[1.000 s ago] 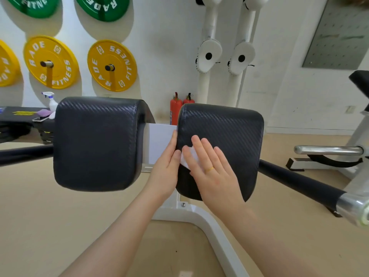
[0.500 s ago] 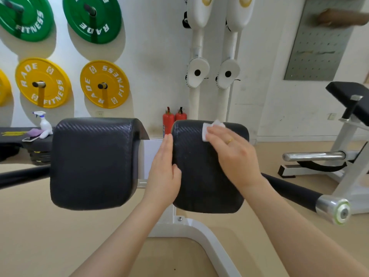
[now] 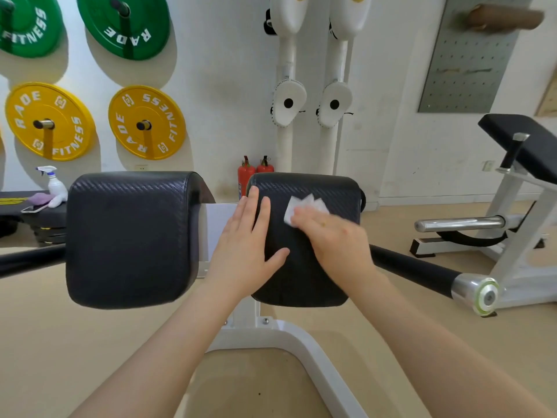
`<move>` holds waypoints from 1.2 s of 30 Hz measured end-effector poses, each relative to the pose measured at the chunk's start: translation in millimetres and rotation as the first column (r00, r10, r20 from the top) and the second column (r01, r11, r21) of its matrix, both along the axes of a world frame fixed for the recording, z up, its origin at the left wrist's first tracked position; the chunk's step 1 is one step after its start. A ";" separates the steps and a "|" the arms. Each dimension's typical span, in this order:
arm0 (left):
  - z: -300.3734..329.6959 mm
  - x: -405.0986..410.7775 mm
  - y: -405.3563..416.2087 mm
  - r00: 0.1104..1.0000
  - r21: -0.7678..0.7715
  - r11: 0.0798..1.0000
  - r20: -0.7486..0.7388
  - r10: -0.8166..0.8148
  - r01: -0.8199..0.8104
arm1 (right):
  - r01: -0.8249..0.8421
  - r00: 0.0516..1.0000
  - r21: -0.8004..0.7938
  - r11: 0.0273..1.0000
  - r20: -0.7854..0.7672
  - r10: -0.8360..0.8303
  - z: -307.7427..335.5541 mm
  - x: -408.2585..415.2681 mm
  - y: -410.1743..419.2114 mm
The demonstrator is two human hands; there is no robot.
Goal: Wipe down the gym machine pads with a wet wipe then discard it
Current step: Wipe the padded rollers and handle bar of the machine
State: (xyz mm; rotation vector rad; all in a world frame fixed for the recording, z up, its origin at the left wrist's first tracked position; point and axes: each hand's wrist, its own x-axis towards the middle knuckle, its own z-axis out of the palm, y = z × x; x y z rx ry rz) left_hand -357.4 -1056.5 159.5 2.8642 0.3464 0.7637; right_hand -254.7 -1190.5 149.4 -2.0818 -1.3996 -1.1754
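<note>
Two black textured pads sit side by side on a white machine frame: the left pad [image 3: 129, 236] and the right pad [image 3: 304, 276]. A white wet wipe [image 3: 297, 205] lies on the upper face of the right pad. My right hand [image 3: 334, 239] presses the wipe flat against that pad with straight fingers. On the pad's left edge rests my left hand [image 3: 245, 245], fingers straight and thumb spread across the pad's face. Most of the wipe is hidden under my right fingers.
A black bar with a chrome end cap [image 3: 479, 292] sticks out to the right of the pads. A white bench machine [image 3: 518, 188] stands at the right. A spray bottle [image 3: 55, 187] and phone lie on a bench at the left. Weight plates hang on the wall.
My right hand slid the wipe from the pad's lower left up to its top edge, then slightly down and right. My left hand shifted from the gap onto the pad's left edge.
</note>
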 end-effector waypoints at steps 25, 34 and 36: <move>7.1 5.0 -17.7 0.987 0.193 0.981 -0.149 0.052 -0.023 | -0.011 0.996 -0.078 0.997 -0.089 0.004 -61.3 -37.7 -38.0; 4.2 5.5 -31.1 0.985 0.150 0.989 -0.170 0.042 -0.017 | 0.185 0.965 0.398 0.898 -0.248 -0.089 39.0 9.9 -31.5; 3.8 4.7 -29.1 0.981 0.160 0.987 -0.188 0.047 -0.017 | 0.181 0.958 0.280 0.943 -0.267 -0.104 31.8 20.6 -24.8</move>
